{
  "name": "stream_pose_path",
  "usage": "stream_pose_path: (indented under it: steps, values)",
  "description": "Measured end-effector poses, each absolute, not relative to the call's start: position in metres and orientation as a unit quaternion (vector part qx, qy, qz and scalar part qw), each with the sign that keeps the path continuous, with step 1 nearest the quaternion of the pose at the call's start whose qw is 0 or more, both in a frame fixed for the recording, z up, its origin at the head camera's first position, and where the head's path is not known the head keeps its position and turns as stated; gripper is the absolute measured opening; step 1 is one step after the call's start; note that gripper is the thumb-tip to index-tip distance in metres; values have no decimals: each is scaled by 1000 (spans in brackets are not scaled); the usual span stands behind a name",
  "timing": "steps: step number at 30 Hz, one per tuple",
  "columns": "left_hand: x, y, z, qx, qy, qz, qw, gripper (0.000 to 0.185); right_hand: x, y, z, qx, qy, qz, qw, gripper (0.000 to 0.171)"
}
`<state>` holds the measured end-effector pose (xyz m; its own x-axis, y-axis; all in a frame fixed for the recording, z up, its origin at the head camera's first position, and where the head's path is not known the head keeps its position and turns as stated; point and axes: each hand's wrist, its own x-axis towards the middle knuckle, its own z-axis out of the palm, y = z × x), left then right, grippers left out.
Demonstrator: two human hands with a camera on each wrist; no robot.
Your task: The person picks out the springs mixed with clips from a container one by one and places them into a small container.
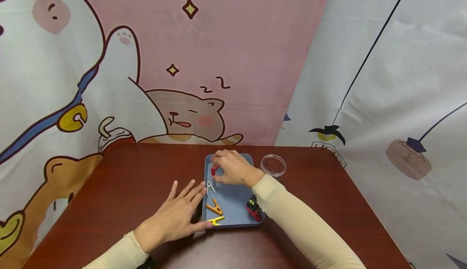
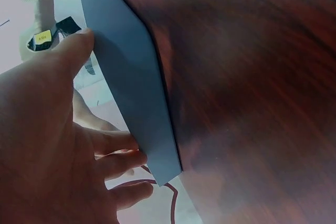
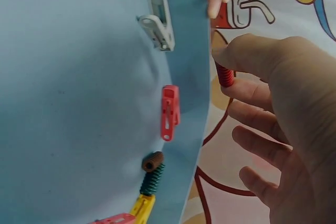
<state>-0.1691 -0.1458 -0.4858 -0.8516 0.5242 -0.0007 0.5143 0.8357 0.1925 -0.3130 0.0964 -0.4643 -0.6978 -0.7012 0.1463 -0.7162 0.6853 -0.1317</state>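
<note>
Backdrop: cartoon cloth (image 1: 175, 58) of pink and white hangs behind, a white printed sheet (image 1: 401, 78) to the right.
Table: dark red-brown wood (image 1: 120, 180), with a blue tray (image 1: 233, 204) near the middle.
Left hand: the left hand (image 1: 175, 216) lies flat on the table, fingers straight and spread, holding nothing; fingertips touch the tray's left edge, thumb at its near corner.
Tray contents: a white clip (image 1: 210, 187), an orange clip (image 1: 214, 207) and a yellow clip (image 1: 216, 220) lie along the left side; more clips crowd the near right corner.
Right hand: the right hand (image 1: 233, 167) is over the tray's far end, thumb and forefinger pinching a red clip (image 3: 224, 74) at the far left edge.
Dish: a clear round dish (image 1: 273, 165) stands just right of the tray.
</note>
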Motion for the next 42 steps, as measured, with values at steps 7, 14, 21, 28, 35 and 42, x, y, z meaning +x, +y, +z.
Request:
stream_pose_path:
  steps: [7, 14, 21, 28, 35, 42]
  values:
    - [-170, -146, -483, 270, 958, 92, 29, 111, -302, 101, -453, 383, -918, 90, 52, 31]
    - [-171, -144, -481, 266, 958, 102, 36, 110, -293, 108, -441, 391, -913, 91, 75, 28]
    - [-172, -141, -479, 272, 957, 101, 28, 110, -286, 126, -433, 395, -908, 85, 115, 30]
    - [-172, -144, -480, 270, 957, 103, 30, 109, -278, 142, -428, 399, -901, 99, 139, 28]
    - [-174, -145, -482, 269, 957, 104, 33, 109, -272, 159, -422, 392, -901, 113, 151, 27]
    - [-172, -145, -484, 270, 957, 102, 28, 109, -268, 174, -418, 389, -896, 124, 175, 28]
